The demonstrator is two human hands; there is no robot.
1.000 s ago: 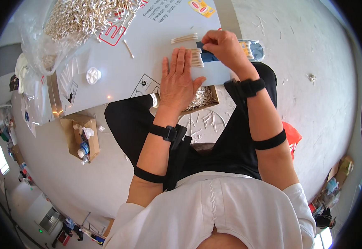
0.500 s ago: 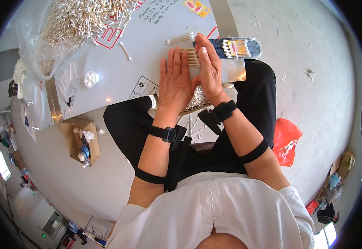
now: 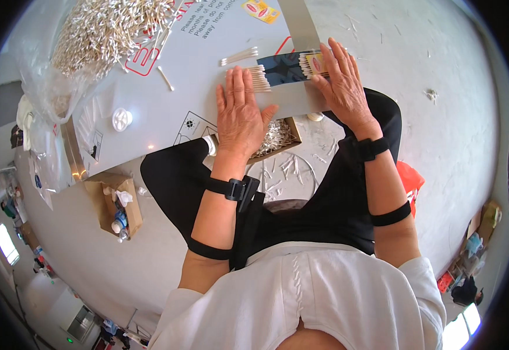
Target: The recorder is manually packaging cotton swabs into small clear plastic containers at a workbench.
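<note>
My left hand (image 3: 242, 116) lies flat with its fingers stretched out. Its fingertips partly cover a neat row of cotton swabs (image 3: 259, 79) on the grey printed board (image 3: 190, 87). Over at the board's right edge my right hand (image 3: 346, 87) is spread open, thumb apart. It rests against a flat row of swabs with a yellow card (image 3: 317, 63), whose right part it hides. That pack lies on a dark blue patterned strip (image 3: 282, 68), which spans the space between my hands. Just beyond my left fingertips sits a small loose group of swabs (image 3: 240, 56).
A big heap of swabs (image 3: 102, 35) in clear plastic fills the far left. Near it stand a single swab (image 3: 165, 79) and a round white container (image 3: 122, 119). Another yellow card (image 3: 261, 10) lies at the far edge. Below the board is a carton of swabs (image 3: 279, 140).
My right hand has moved right, away from my left hand, onto the swab pack with the yellow card. The dark strip's middle now shows. My left hand still lies by the row.
</note>
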